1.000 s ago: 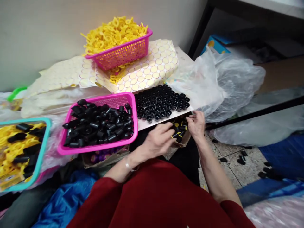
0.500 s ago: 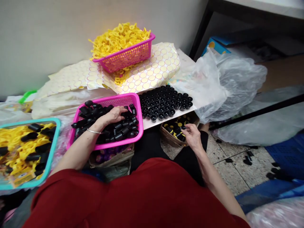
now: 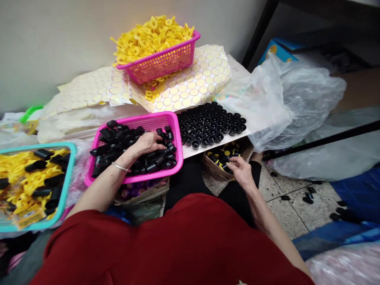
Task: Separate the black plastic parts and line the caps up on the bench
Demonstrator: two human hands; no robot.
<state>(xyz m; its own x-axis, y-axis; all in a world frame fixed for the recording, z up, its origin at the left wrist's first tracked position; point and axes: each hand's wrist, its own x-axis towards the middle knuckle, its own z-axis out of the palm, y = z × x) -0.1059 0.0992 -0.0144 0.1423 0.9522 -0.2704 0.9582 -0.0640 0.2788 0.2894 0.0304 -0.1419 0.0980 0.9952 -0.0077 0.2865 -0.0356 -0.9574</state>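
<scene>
My left hand (image 3: 149, 143) reaches into a pink basket (image 3: 179, 152) heaped with short black plastic cylinders (image 3: 103, 148). Its fingers are apart and rest among the pieces, with the fingertips partly hidden. Over a cardboard box (image 3: 218, 171) between my knees, my right hand (image 3: 241, 169) has thumb and fingers pinched together. Whatever sits in that pinch is too small to make out. Inside the box lie black cylinders with yellow discs (image 3: 227, 153). Between the two hands, rows of black round caps (image 3: 204, 130) stand upright on a white board (image 3: 196, 152).
A pink basket (image 3: 166, 63) piled with yellow plastic pieces stands behind, on sheets of round stickers (image 3: 184, 95). At left is a turquoise basket (image 3: 71, 170) of yellow and black parts. Clear plastic bags (image 3: 305, 99) lie right; loose black pieces (image 3: 308, 198) are on the floor.
The view has shifted slightly. My left hand has moved a little to the right within the pink basket, its fingers lower among the cylinders. My right hand stays over the cardboard box.
</scene>
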